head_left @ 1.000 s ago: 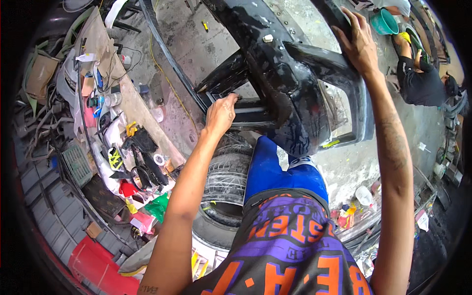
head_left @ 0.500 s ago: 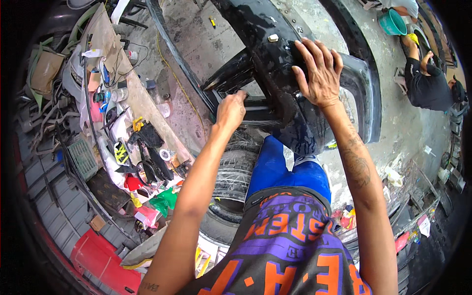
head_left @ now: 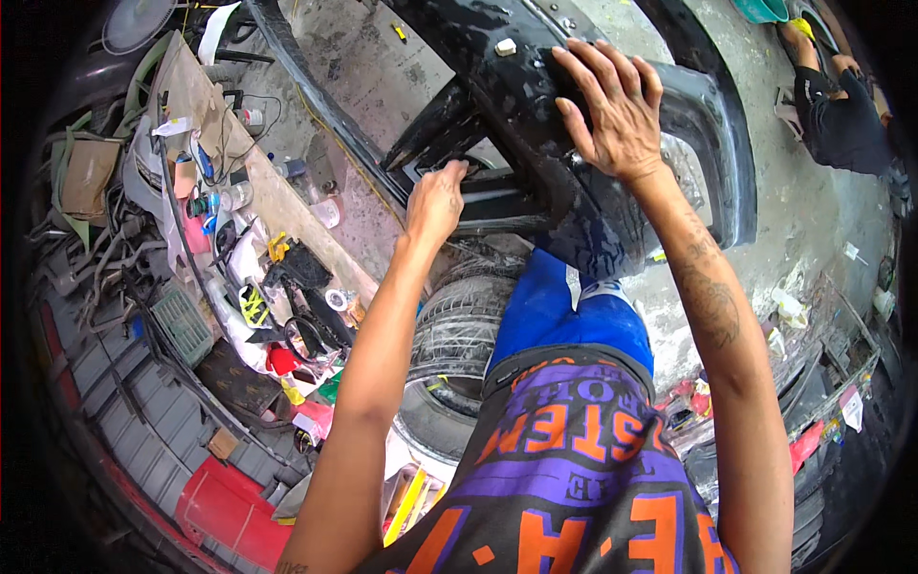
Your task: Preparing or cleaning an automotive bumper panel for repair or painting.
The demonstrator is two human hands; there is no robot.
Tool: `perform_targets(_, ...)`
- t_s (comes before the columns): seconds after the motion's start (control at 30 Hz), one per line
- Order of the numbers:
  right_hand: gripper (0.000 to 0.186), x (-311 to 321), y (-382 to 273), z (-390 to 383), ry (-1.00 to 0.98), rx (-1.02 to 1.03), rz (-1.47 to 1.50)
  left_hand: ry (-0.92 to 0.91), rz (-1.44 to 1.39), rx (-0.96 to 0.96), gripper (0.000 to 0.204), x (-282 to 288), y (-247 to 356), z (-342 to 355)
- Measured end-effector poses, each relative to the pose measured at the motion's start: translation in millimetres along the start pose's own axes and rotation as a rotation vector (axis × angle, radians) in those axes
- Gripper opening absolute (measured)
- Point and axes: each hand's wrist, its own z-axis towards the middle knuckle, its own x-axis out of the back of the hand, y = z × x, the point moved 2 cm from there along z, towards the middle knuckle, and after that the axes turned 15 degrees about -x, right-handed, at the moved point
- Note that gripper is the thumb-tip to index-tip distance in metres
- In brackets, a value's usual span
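A large black car bumper (head_left: 512,105), wet and scuffed with grey patches, lies in front of me. My right hand (head_left: 617,120) rests on its upper surface, palm down with the fingers spread. At the slatted opening on the bumper's left part is my left hand (head_left: 435,206), its fingers curled closed. Whatever those fingers hold, if anything, is hidden under them. A small whitish block (head_left: 505,47) sits on the bumper, a little left of my right fingertips.
Worn tyres (head_left: 464,311) lie by my legs. On the left, a long board (head_left: 244,158) borders cluttered jars, tools and rags. A red panel (head_left: 229,512) lies at lower left. At upper right, a person in black (head_left: 837,124) crouches near a green tub (head_left: 760,8).
The whole view has shifted, so the bumper and whitish block appear higher and farther left. My right hand stays flat on the bumper; my left stays closed at the opening.
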Motion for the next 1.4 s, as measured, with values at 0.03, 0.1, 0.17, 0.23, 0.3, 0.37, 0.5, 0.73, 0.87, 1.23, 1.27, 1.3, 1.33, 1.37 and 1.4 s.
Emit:
perform_targets(0.03, 0.055, 1.5, -1.2, -2.6, -0.002, -0.005, -0.010, -0.033, -0.003, 0.018, 0.021, 0.2, 3.5, -2.7)
perform_targets(0.1, 0.055, -0.8, 8.2, -7.0, 0.003, -0.019, -0.008, 0.033, -0.062, -0.002, 0.021, 2.7, 9.1, -9.9)
perform_targets(0.17, 0.055, -1.2, 6.3, -5.6, 0.012, -0.013, -0.002, 0.161, -0.166, -0.025, 0.021, 1.1, 3.4, -18.5)
perform_targets(0.23, 0.055, -1.4, -2.5, -1.8, 0.014, 0.000, 0.004, 0.092, -0.067, -0.029, 0.022, -7.1, -5.1, -7.0)
perform_targets(0.3, 0.054, -3.7, 1.1, 2.4, 0.039, 0.014, 0.019, 0.062, 0.054, -0.066, 0.023, -14.8, -1.8, 3.5)
perform_targets(0.37, 0.054, -2.7, 7.7, -5.3, 0.011, -0.018, 0.002, 0.096, -0.039, -0.070, 0.023, -6.2, 19.4, -11.6)
perform_targets(0.5, 0.054, 0.7, 0.5, -2.7, 0.037, 0.005, 0.010, 0.085, 0.031, -0.020, 0.020, -6.5, 13.5, -4.7)
perform_targets(0.73, 0.054, -1.5, 8.7, -2.9, 0.054, 0.006, -0.004, 0.027, 0.011, -0.010, 0.022, -5.8, 29.1, 9.5)
perform_targets(0.87, 0.054, -4.3, 2.5, -11.2, 0.033, -0.008, 0.011, -0.049, 0.130, -0.009, 0.020, -40.1, 49.0, 10.0)
perform_targets(1.23, 0.054, -3.5, -0.1, -0.7, 0.042, -0.001, 0.017, 0.046, 0.003, -0.018, 0.021, -8.8, 10.3, 3.2)
perform_targets(1.27, 0.054, -3.2, -0.7, -2.2, 0.038, -0.004, 0.014, 0.020, 0.024, 0.024, 0.021, -6.7, 1.9, 2.1)
perform_targets(1.3, 0.055, -4.4, 1.2, -4.7, 0.033, -0.011, 0.018, -0.106, 0.140, 0.100, 0.021, -9.4, 25.4, 6.3)
perform_targets(1.33, 0.055, -6.3, 3.4, -5.7, 0.029, -0.018, 0.023, -0.010, 0.052, 0.000, 0.021, -22.1, 33.5, 8.5)
perform_targets(1.37, 0.055, -4.9, 3.0, -6.3, 0.030, -0.017, 0.019, 0.014, 0.011, -0.033, 0.021, -18.9, 40.0, 7.3)
perform_targets(1.4, 0.054, -4.0, 3.7, -5.2, 0.025, -0.016, 0.036, 0.038, -0.031, -0.066, 0.021, -13.3, 45.8, 7.2)
